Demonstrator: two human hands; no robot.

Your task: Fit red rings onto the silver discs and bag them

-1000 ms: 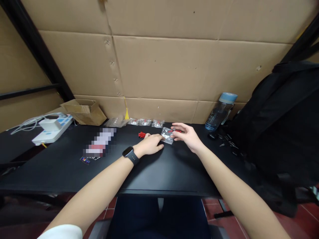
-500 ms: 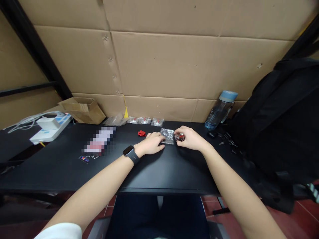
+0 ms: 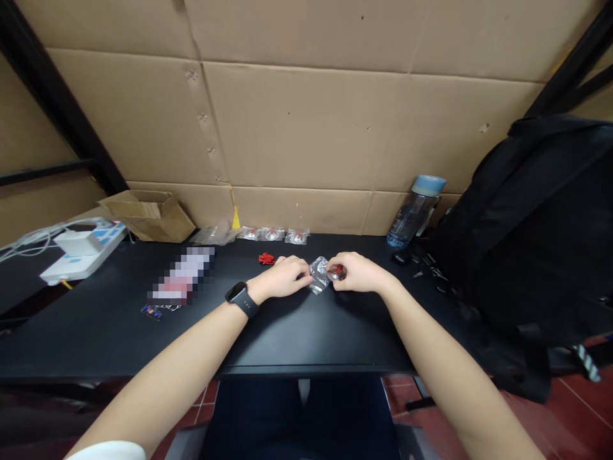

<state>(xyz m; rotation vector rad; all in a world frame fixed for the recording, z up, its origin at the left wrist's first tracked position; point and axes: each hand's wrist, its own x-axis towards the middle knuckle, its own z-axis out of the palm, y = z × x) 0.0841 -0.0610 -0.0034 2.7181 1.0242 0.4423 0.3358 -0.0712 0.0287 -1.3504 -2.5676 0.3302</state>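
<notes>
My left hand (image 3: pixel 283 278), with a black watch on its wrist, pinches the left edge of a small clear plastic bag (image 3: pixel 318 277) on the black table (image 3: pixel 287 332). My right hand (image 3: pixel 358 273) is closed round a small silver and red item (image 3: pixel 337 273) held at the bag's right side. A loose bit of red cord (image 3: pixel 266 259) lies just left of my left hand.
Several small filled clear bags (image 3: pixel 272 234) line the cardboard wall at the back. A cardboard box (image 3: pixel 148 216) and a white power strip (image 3: pixel 79 250) sit at the left. A water bottle (image 3: pixel 414 212) and a black backpack (image 3: pixel 531 236) stand at the right.
My right hand closed round the small silver and red item and came in to the bag. My left hand lifted the bag's edge off the table.
</notes>
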